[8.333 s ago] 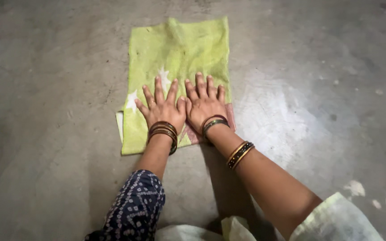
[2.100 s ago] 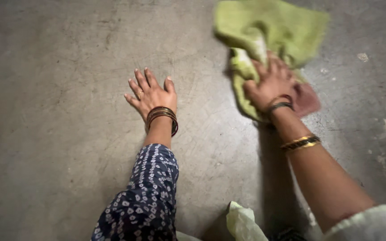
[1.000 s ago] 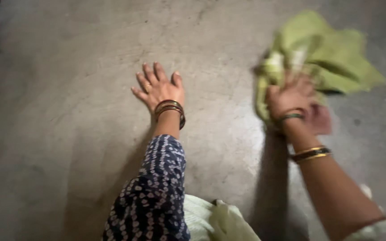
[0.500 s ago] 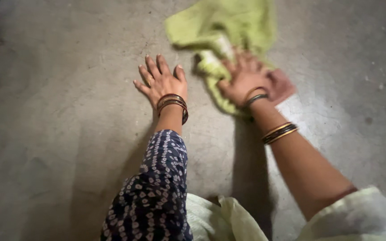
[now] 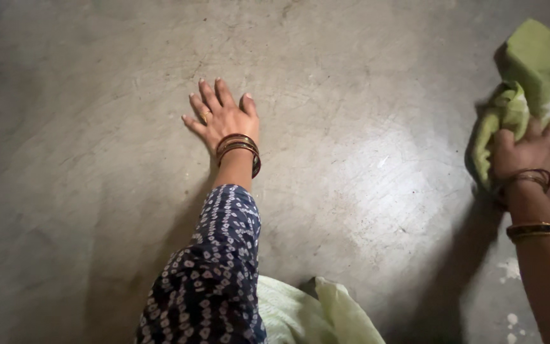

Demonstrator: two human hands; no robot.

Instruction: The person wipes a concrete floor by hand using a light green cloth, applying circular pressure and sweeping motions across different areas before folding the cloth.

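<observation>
green cloth (image 5: 529, 95) bunched at far right on grey floor (image 5: 351, 191), right hand (image 5: 529, 153) clamped on it. left hand (image 5: 221, 118) flat, fingers spread, bracing. risk: damp-looking floor could let the braced palm slip; loose cloth may fold under.

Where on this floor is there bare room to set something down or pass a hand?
The widest bare stretch of concrete floor lies between the left hand, flat on it, and the right hand gripping the green cloth. More bare floor lies left of the left hand. It is crowded at the right edge and near the pale garment.
</observation>
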